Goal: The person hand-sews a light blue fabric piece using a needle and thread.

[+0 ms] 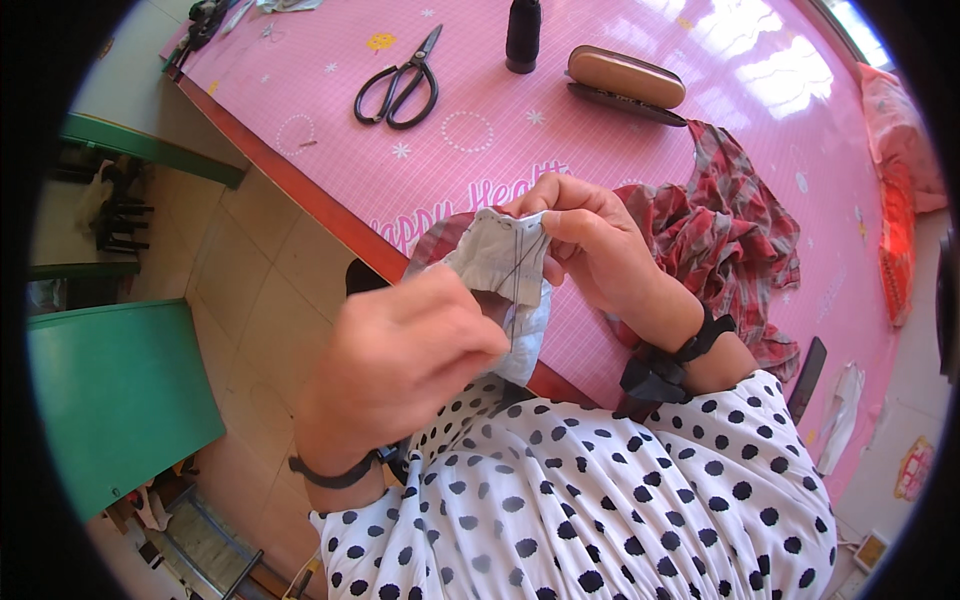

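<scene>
My right hand point(610, 240) pinches the upper edge of a pale grey-white cloth piece point(490, 250) between thumb and fingers. Dark stitches run along that edge. From it, strands of dark thread point(515, 310) cross the cloth and lead down to my left hand point(405, 350), which is slightly blurred and closed, with its fingertips at the thread. Whether a needle is in those fingers is hidden. Red checked fabric point(440, 240) shows behind the pale cloth. More of a crumpled red checked garment point(715, 240) lies on the table beside my right hand.
On the pink table point(330, 160) lie black-handled scissors point(402, 85), a black bottle-shaped object point(523, 38) and a brown oblong case point(627, 82). At right are a flat black object point(807, 380), a white strip point(842, 418) and an orange plastic bag point(897, 240). A green tabletop point(120, 390) stands lower left.
</scene>
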{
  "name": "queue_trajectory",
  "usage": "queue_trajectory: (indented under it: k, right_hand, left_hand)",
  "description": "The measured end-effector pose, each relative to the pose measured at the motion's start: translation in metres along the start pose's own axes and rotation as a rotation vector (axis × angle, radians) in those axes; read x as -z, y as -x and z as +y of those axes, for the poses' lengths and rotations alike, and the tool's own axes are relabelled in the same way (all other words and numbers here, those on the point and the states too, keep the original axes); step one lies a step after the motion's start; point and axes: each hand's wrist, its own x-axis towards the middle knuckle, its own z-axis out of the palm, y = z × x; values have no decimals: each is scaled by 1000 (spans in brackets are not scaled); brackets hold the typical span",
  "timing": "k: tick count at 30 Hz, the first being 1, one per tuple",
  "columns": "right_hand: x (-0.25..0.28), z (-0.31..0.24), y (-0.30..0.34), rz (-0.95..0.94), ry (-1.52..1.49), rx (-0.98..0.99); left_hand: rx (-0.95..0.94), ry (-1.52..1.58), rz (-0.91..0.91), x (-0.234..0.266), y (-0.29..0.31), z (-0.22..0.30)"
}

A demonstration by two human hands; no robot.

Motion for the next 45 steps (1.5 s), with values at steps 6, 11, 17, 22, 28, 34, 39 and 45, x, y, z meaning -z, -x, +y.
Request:
queue_trajectory:
  k: [6,11,17,22,28,34,39,45]
  right_hand:
    - [4,2,0,-11,-53,23]
    - [0,1,1,-13,-45,9]
    - [-4,-1,1,-53,-17,8]
    - [-1,-3,2,-18,7,-9]
    - [-3,-3,2,-24,16,-4]
    - [-4,-1,3,-73,38,25]
    - [-4,-3,3,-32,38,16]
    - [1,0,0,-43,-2,27]
  left_hand:
    - [178,-302,-64,5,2,1]
    - [65,-215,390,-16,-22,-8]
    - [-66,-296,481,-21,-33,-16]
    - [82,-20,596,-13,-23,-16]
    - [-94,-233,470,-16,-22,-17]
    - [-156,-299,420,-28,-24,-12]
    - [-236,-88,406,-21,-20,-6]
    - [-218,404,386,-10,4,11]
